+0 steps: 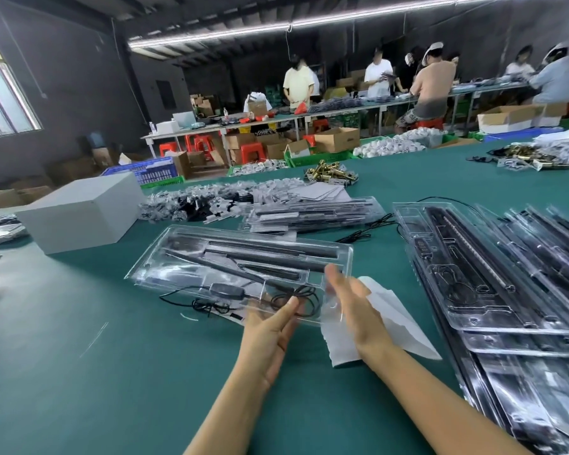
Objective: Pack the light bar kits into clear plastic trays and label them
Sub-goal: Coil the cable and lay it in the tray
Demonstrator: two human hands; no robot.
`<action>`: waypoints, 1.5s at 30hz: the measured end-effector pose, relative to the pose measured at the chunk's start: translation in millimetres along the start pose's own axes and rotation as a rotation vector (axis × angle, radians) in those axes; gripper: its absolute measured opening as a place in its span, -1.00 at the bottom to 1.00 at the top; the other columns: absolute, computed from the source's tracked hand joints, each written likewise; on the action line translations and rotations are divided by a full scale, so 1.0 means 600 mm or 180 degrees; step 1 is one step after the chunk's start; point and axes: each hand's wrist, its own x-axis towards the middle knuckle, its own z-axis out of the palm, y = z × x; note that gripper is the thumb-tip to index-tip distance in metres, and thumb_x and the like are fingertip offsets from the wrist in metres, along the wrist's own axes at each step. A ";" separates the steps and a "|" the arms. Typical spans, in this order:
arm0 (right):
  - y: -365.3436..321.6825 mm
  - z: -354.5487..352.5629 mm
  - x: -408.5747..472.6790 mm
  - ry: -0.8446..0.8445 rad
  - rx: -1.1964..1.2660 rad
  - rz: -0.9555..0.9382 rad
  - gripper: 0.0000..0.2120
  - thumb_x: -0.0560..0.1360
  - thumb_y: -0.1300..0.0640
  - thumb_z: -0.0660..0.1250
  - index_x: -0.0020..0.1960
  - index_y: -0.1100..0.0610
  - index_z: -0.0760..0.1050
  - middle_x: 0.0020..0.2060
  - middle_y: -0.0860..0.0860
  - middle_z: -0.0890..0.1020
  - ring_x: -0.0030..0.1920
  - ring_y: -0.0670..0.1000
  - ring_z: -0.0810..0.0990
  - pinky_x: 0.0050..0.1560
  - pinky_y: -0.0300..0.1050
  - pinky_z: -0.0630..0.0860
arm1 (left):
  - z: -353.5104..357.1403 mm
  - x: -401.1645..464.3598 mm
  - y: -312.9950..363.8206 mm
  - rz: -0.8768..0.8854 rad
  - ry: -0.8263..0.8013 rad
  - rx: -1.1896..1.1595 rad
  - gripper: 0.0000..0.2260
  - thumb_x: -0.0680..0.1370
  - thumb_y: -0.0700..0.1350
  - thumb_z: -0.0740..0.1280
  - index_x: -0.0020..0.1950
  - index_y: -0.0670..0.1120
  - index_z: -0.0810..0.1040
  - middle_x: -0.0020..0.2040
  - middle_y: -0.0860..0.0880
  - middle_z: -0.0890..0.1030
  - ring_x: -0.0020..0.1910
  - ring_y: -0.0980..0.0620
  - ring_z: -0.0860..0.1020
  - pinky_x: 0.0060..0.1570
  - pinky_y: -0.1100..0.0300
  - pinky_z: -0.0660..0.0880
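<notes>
A clear plastic tray (pixel 184 254) is held tilted just above the green table. It holds black light bars (pixel 270 249), a black controller (pixel 227 290) and a coiled black cable (pixel 296 298). My left hand (pixel 270 330) grips the tray's near edge, thumb on top and fingers beneath. My right hand (pixel 352 303) lies with straight fingers against the tray's right end, partly behind the clear plastic. A white paper sheet (pixel 395 320) lies on the table under my right hand.
Packed trays (pixel 506 290) are stacked along the right. Another stack (pixel 309 211) lies behind, beside a pile of small bagged parts (pixel 204 201) and brass fittings (pixel 329 172). A white box (pixel 79 211) stands at left. Several people work at far benches.
</notes>
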 end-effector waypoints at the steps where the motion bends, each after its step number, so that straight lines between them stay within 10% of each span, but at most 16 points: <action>1: 0.001 0.000 0.003 0.0016 -0.0015 -0.0072 -0.55 0.39 -0.38 0.29 0.11 -0.10 0.47 0.04 -0.19 0.59 0.09 -0.09 0.55 0.03 -0.20 0.41 | -0.001 -0.001 -0.003 0.0034 -0.0038 0.0053 -0.64 0.40 -0.30 0.44 0.13 -0.26 0.40 -0.06 -0.20 0.69 -0.12 -0.01 0.69 -0.26 0.31 0.58; 5: -0.009 0.000 0.010 -0.0293 0.1062 0.0079 -0.88 0.53 0.15 0.36 0.03 0.10 0.45 -0.05 0.10 0.67 -0.20 0.14 0.70 -0.31 -0.05 0.62 | -0.012 0.001 0.000 0.0259 -0.0396 0.0445 -0.60 0.40 -0.14 0.43 0.14 -0.34 0.48 0.00 -0.21 0.68 0.01 -0.04 0.66 -0.08 0.25 0.59; 11: -0.026 -0.024 0.018 -0.0238 0.1844 0.0147 -0.84 0.52 0.18 0.35 0.09 0.11 0.47 -0.23 0.03 0.70 -0.32 0.17 0.69 -0.51 -0.17 0.54 | -0.017 0.010 0.013 0.0438 -0.0386 0.0374 -0.78 0.30 -0.07 0.46 -0.18 -0.19 0.57 -0.13 -0.11 0.66 -0.06 0.00 0.64 0.09 0.16 0.58; 21: -0.034 -0.076 0.029 -0.0366 0.2002 0.0425 -0.93 0.51 0.19 0.34 -0.02 0.13 0.49 -0.22 0.06 0.68 -0.32 0.16 0.67 -0.59 -0.22 0.47 | -0.086 0.024 0.111 0.0634 0.0020 -0.0721 -0.79 0.50 -0.04 0.32 0.12 -0.02 0.46 -0.04 -0.14 0.64 -0.08 -0.12 0.63 -0.15 0.10 0.63; 26: -0.032 -0.081 0.032 -0.0370 0.2124 0.0623 -0.62 0.37 0.00 0.46 0.10 0.15 0.50 -0.15 0.20 0.66 -0.34 0.12 0.62 -0.48 -0.18 0.57 | -0.104 0.029 0.125 0.0455 0.0257 -0.0664 -0.98 0.58 -0.18 0.24 -0.04 -0.09 0.43 -0.08 -0.15 0.45 -0.16 -0.10 0.54 -0.29 0.19 0.62; 31: -0.035 -0.083 0.037 -0.0284 0.3371 0.0465 -0.28 0.24 -0.25 0.47 0.22 0.22 0.50 0.02 0.18 0.66 0.00 0.13 0.67 -0.04 -0.02 0.64 | -0.083 0.027 0.103 0.0333 -0.0099 -0.0686 -0.84 0.41 -0.22 0.36 -0.07 -0.06 0.45 0.10 -0.21 0.65 -0.09 -0.07 0.60 -0.01 0.03 0.62; 38: -0.014 -0.013 0.017 -0.0592 0.2357 0.1013 -0.29 0.36 0.13 0.46 0.42 0.05 0.22 0.28 0.26 0.47 -0.05 0.25 0.66 -0.17 0.08 0.65 | -0.034 0.016 0.025 -0.0156 -0.0046 -0.0479 -0.88 0.33 -0.28 0.38 -0.18 -0.21 0.66 -0.08 -0.20 0.69 -0.15 -0.05 0.69 -0.14 0.17 0.63; 45: -0.013 0.001 0.021 -0.0653 0.2482 0.0969 -0.85 0.52 0.19 0.33 0.01 0.28 0.50 0.04 0.26 0.65 -0.19 0.19 0.66 -0.19 0.00 0.66 | -0.038 0.016 0.035 -0.0092 -0.0155 -0.0541 -0.76 0.34 -0.16 0.42 -0.02 -0.17 0.56 -0.04 -0.16 0.67 -0.03 -0.07 0.67 0.09 0.06 0.55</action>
